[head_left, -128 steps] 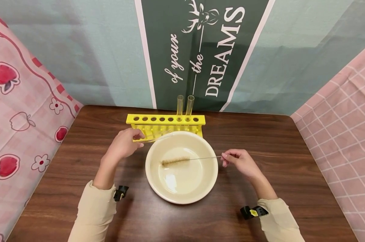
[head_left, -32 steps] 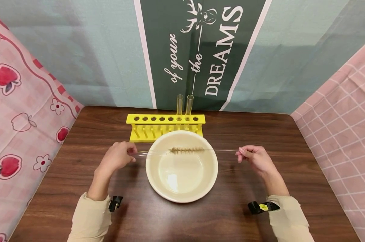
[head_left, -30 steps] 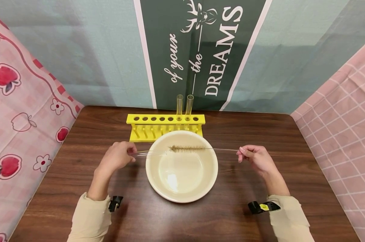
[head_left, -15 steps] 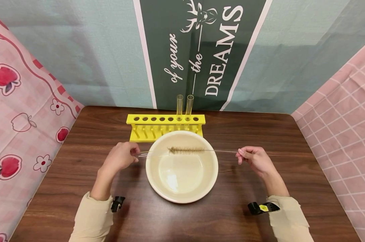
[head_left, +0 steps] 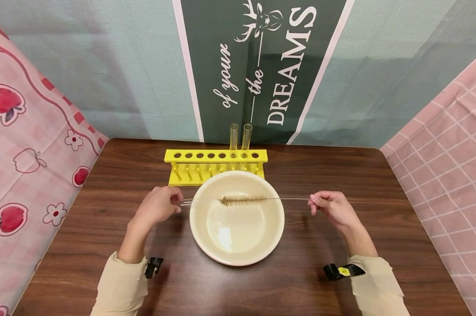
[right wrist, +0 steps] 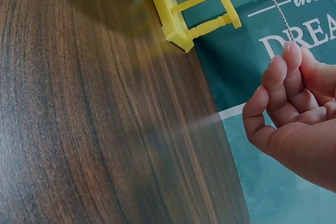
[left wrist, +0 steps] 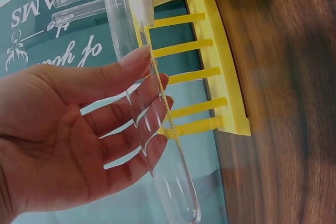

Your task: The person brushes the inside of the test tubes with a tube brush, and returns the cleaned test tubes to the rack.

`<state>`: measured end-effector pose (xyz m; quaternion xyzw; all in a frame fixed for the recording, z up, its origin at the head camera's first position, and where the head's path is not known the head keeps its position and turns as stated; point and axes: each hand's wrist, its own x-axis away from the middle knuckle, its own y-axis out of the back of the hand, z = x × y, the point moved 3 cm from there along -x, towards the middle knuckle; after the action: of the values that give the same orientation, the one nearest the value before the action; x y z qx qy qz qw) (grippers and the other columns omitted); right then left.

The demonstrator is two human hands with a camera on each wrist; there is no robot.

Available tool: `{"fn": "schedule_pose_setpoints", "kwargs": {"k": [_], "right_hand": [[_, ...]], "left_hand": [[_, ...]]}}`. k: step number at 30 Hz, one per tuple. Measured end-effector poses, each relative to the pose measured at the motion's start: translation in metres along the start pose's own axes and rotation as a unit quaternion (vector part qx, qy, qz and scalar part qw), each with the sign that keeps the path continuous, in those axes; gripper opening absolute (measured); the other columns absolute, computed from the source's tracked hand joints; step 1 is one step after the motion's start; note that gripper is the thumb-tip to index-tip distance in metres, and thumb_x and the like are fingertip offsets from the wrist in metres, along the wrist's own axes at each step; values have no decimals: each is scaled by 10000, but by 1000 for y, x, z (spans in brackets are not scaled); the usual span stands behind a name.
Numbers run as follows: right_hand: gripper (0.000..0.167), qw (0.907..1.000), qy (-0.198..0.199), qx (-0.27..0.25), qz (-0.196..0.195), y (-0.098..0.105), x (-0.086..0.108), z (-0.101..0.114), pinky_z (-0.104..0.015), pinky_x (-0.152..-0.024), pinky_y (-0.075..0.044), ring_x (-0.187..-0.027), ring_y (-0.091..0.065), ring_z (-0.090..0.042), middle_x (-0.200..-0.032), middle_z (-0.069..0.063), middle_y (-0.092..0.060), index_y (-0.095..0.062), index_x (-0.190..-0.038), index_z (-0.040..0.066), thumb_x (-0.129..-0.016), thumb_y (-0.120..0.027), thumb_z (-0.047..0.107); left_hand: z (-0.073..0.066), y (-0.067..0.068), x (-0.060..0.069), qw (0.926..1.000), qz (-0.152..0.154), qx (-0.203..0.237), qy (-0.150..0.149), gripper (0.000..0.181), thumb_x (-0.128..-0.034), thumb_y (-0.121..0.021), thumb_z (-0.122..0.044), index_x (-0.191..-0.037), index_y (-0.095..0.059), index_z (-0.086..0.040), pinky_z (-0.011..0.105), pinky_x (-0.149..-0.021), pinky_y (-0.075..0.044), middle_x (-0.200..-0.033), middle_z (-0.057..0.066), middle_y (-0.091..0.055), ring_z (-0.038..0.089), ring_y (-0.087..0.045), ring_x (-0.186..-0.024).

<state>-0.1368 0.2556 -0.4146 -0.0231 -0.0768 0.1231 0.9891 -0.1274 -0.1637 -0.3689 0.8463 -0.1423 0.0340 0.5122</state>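
Note:
My left hand (head_left: 159,205) grips a clear glass test tube (left wrist: 176,192), thumb on one side and fingers curled on the other. The tube lies roughly level and reaches over the left rim of a cream bowl (head_left: 238,259). My right hand (head_left: 332,208) pinches the thin twisted wire handle (right wrist: 276,6) of a test tube brush (head_left: 243,200). Its tan bristles hang sideways above the bowl, the tip pointing left at the tube's far end. Whether the tip sits inside the tube is too faint to tell.
Behind the bowl stands a yellow test tube rack (head_left: 216,156), partly hidden by it. Two upright test tubes (head_left: 246,140) are in its right half. The brown wooden table (head_left: 293,281) meets a printed cloth wall (head_left: 143,87) at the back, with pink cloths at both sides.
Since the earliest frame, my left hand brought the tube away from the rack toward me, and my right hand moved right with the brush, lining both up. Over the last second, they shifted only slightly.

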Motion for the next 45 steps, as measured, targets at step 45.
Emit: {"fn": "schedule_pose_setpoints", "kwargs": {"k": [45], "right_hand": [[203,9915,-346,1165,-461,-1,1,4,-265,-597,-454,-522,-537,-135,-584,-40,-563,-612,-749,-67,-902,-542,47]], "left_hand": [[-3,-1,2,9998,-94,63,-190,130,-727,-741,-41,-815,-649,-63,348,-632,-417,-730,16,-561,196,-494,-694]]}}
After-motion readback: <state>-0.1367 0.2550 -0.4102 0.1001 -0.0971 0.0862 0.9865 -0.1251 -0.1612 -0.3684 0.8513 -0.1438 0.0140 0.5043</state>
